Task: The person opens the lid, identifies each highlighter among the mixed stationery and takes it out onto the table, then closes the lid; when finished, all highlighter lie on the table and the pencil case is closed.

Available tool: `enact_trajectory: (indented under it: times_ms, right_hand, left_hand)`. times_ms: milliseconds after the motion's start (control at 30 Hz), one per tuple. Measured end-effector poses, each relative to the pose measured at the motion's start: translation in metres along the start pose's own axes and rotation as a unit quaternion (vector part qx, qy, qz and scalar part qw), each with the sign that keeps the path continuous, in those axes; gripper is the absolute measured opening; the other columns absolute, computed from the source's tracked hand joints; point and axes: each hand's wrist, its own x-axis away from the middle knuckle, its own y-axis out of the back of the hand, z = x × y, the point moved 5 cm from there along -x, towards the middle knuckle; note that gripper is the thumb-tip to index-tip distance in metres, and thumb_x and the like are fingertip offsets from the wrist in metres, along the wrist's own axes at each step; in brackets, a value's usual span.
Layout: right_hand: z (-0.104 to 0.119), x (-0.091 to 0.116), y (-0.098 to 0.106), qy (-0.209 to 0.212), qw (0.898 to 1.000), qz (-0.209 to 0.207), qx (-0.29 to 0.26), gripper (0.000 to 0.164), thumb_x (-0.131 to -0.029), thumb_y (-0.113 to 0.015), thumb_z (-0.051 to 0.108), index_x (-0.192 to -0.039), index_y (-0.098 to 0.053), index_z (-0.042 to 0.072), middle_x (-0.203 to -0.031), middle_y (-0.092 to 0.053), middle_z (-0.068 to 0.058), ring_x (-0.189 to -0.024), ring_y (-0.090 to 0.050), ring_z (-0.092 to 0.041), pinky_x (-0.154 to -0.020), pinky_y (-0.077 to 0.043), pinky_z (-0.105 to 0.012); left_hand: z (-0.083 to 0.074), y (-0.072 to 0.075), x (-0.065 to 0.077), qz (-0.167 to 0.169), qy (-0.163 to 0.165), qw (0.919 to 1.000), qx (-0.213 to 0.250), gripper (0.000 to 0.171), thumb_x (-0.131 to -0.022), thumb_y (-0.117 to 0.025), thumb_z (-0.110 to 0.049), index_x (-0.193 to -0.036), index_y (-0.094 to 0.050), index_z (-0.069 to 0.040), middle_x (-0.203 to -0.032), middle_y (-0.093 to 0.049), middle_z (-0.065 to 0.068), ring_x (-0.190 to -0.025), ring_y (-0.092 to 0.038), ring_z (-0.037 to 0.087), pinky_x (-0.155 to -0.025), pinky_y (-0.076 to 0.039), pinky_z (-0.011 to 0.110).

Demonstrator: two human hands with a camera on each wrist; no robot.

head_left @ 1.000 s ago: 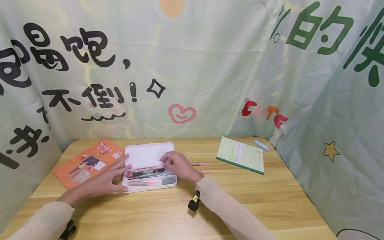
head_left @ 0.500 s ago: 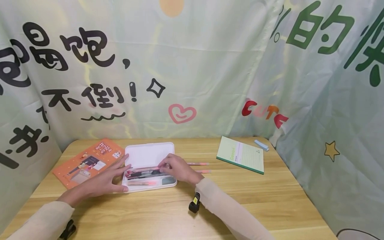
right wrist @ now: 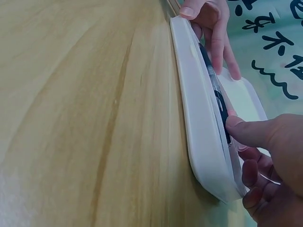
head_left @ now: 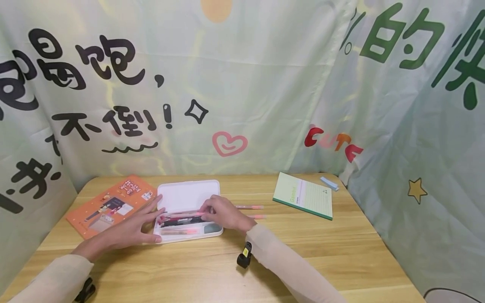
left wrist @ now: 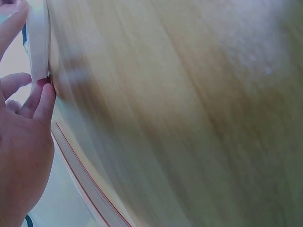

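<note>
At far left an orange illustrated book [head_left: 110, 208] lies on the bench [head_left: 322, 256]. The left hand [head_left: 134, 225] is spread wide, its thumb and fingertips at the left end of the white pencil case [head_left: 185, 194]. The case lies between both hands, lid back; it looks largely loaded, with a black pen [head_left: 183, 221] among pink ones behind and a pink-tipped pen [head_left: 179, 232] in front. The right hand [head_left: 225, 212], over the case's right end, is narrow, seeming to pinch the black pen's near end under its thumb. Just beyond, two pink-tipped markers [head_left: 253, 207] remain outside. Further right lie a green notepad [head_left: 303, 198] and a pale-blue strip [head_left: 329, 184].
</note>
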Motion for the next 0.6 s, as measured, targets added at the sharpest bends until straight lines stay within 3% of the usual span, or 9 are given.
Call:
enact_trajectory:
  times_ms: [267,600]
  right_hand:
    - [0.0,0.001,0.008,0.01,0.999,-0.033,-0.032,0.011,-0.106,-0.072,0.014,-0.114,-0.079,0.011,-0.101,-0.067,0.002,-0.089,-0.056,-0.005,-0.083,-0.051,-0.02]
    - [-0.012,0.016,0.04,0.001,0.996,-0.066,-0.058,0.011,-0.106,-0.074,0.019,-0.115,-0.079,0.014,-0.103,-0.067,0.002,-0.081,-0.053,-0.009,-0.074,-0.048,-0.022]
  left_hand:
    - [0.001,0.0,0.0,0.002,0.006,1.0,0.002,0.097,-0.092,-0.085,-0.051,-0.167,-0.043,-0.005,-0.185,0.001,0.018,-0.165,0.001,0.058,-0.121,-0.017,0.086]
    - [0.001,0.0,0.0,0.002,0.002,1.0,0.001,0.097,-0.092,-0.085,-0.052,-0.167,-0.043,-0.006,-0.185,0.001,0.018,-0.166,0.001,0.058,-0.121,-0.017,0.086]
